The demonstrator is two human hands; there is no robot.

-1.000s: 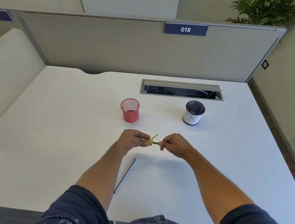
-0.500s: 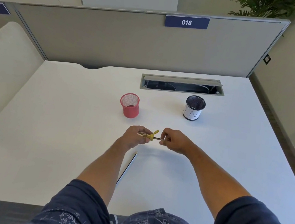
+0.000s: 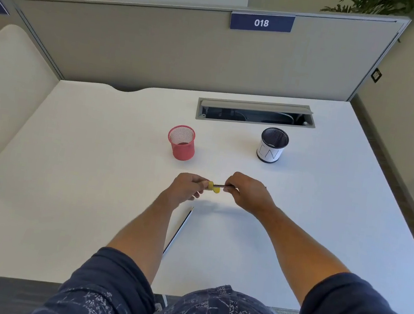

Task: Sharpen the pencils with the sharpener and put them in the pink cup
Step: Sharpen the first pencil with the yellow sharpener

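My left hand (image 3: 187, 187) pinches a small yellow sharpener (image 3: 214, 187) above the middle of the white desk (image 3: 92, 167). My right hand (image 3: 245, 192) grips a dark pencil (image 3: 221, 185) whose tip sits in the sharpener; most of that pencil is hidden in the fist. A second pencil (image 3: 179, 228) lies on the desk below my left hand, beside my left forearm. The pink mesh cup (image 3: 181, 142) stands upright behind my left hand with no pencils showing in it.
A black mesh cup with a white label (image 3: 272, 145) stands back right of the pink cup. A grey cable slot (image 3: 256, 112) is set in the desk behind both cups. A grey partition (image 3: 162, 49) closes the far edge.
The sharpener has turned in my left fingers while my right hand kept hold of the pencil. Both hands stayed close together at the desk's middle. The view shifted slightly.
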